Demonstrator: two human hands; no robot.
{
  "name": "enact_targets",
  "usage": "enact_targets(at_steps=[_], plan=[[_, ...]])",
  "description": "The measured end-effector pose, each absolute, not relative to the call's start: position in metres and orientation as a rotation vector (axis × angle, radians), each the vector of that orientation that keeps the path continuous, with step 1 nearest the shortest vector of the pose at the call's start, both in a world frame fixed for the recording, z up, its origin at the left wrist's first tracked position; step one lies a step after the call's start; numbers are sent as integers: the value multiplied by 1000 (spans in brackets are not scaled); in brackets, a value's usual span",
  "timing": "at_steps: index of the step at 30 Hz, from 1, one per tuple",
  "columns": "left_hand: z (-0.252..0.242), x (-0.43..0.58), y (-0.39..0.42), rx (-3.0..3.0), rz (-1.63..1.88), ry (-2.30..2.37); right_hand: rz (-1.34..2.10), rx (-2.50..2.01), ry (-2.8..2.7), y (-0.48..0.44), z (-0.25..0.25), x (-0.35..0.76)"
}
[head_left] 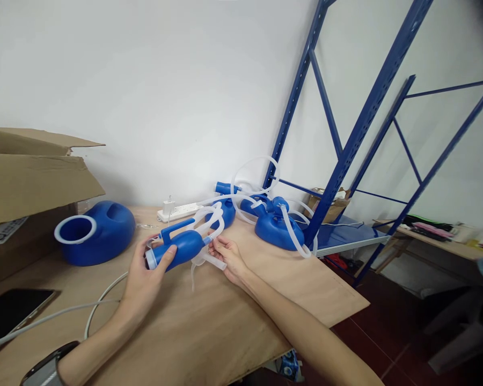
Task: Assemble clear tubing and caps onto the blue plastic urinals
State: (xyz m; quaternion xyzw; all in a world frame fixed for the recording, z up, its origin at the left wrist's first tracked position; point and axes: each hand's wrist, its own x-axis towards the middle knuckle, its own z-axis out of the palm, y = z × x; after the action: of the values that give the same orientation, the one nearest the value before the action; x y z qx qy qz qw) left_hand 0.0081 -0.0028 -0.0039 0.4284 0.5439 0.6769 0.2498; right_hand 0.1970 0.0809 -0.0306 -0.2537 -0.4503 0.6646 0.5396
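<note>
Head view showed the left hand (145, 279) closed around the capped end of a blue handled bottle (181, 247), thumb on top and fingers curled beneath, holding it just above the desk (209, 332). The right hand (227, 257) met it from the other side. Its fingertips were pinched together on the clear tube (211, 217) where that joined the bottle's narrow end. The tube looped up and away beyond both hands.

The bottle looked like light, hollow, smooth plastic, stiff enough to hold by the body or by its moulded handle. The tube looked soft and springy, likely to kink or slip. A pinch close to the joint therefore seemed the surest hold.

Left of the left hand sat a squat blue container (100, 233) with a white-rimmed mouth, and past it an open cardboard box (28, 187). Nearer the person, left of that wrist, lay a dark phone (12, 308) and a white cable (100, 300) curving across the desk. Beyond the hands rested a white power strip (181, 210). Beyond the right hand were more blue containers (273, 230) tangled with tubing. A blue metal rack (346, 150) stood to their right.
</note>
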Motion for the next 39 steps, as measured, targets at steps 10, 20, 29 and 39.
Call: enact_targets(at_steps=[10,20,29,39], plan=[[-9,6,0,1156,1833,1496,1769,-535,-1144,79,-33,199],[-5,7,-2,1153,1833,1496,1682,-563,-1134,84,-37,198],[-6,7,-1,1148,1812,1509,1577,-583,-1103,82,-35,197],[-7,7,-2,1223,1840,1499,1564,-617,-1118,79,-35,198]])
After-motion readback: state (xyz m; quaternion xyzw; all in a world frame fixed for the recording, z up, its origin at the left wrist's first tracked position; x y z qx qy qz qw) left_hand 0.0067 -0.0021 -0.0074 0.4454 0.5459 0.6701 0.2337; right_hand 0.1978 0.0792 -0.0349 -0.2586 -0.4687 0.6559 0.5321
